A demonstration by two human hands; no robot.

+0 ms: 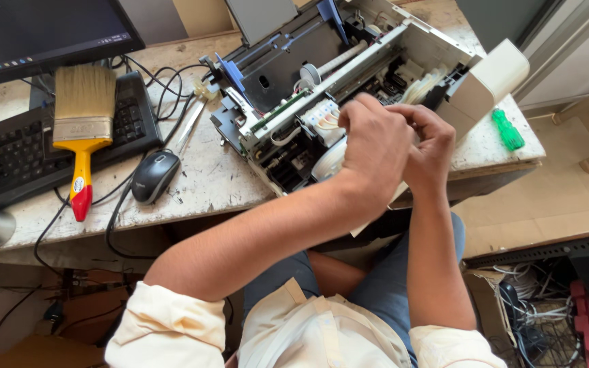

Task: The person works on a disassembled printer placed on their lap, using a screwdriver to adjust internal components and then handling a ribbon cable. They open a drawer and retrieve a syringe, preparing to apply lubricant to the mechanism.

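Note:
An opened printer (322, 75) with its cover off lies on the stone desk (213, 184), its black frame, white rollers and cables exposed. My left hand (375, 142) and my right hand (429, 146) are pressed together over the printer's front edge, beside the white ink cartridge block (322, 117). Both hands have curled fingers. What they grip is hidden behind the left hand. A white sheet edge (366, 223) shows below my left wrist.
A wide paintbrush (83, 116) with a yellow and red handle lies on a black keyboard (49, 146). A black mouse (155, 176) sits beside it, a monitor (42, 34) behind. A green screwdriver (508, 129) lies at the desk's right end. Cables fill a box (533, 313) on the floor.

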